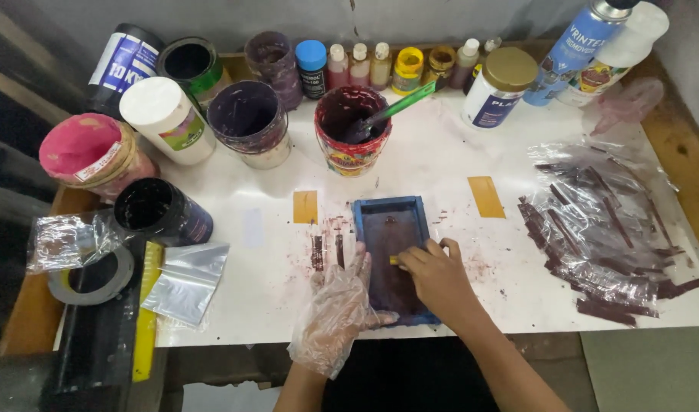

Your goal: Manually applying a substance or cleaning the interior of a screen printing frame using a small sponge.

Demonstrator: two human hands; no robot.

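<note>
Step in hand looks like a print pull: small blue-framed screen (391,259) lies flat on the white tabletop (265,267) near the front edge, mesh stained dark maroon. Left hand (338,305), in a loose clear plastic glove, is pressed open-palmed on the frame's left rail, fingers spread, pinning it rather than gripping. Right hand (435,275), bare, is curled closed on a small yellow scraper (394,260), only its tip visible against the mesh about mid-screen; can't tell how much of the tool is inside the fist. My read: the stroke is partway through, and the next move needs steady down-pressure on the frame so it doesn't skate, plus an even drag along the mesh. Surface: white sheet smeared with maroon dabs left of the frame, two yellow tape tabs (305,207) behind it. Open maroon ink tub (352,130) with a green stirrer (399,105) sits just behind the screen; purple-stained tub (249,122), a black-ink can (161,210), a pink-lidded jar (90,152) to the left. Row of small dropper bottles (359,65) along the back, spray can (578,42) far right. Crumpled clear film (601,221) streaked with maroon strips on the right. Tape roll (90,275) and foil pouch (188,278) at left edge. Grey wall behind, wooden bench edge visible.
</note>
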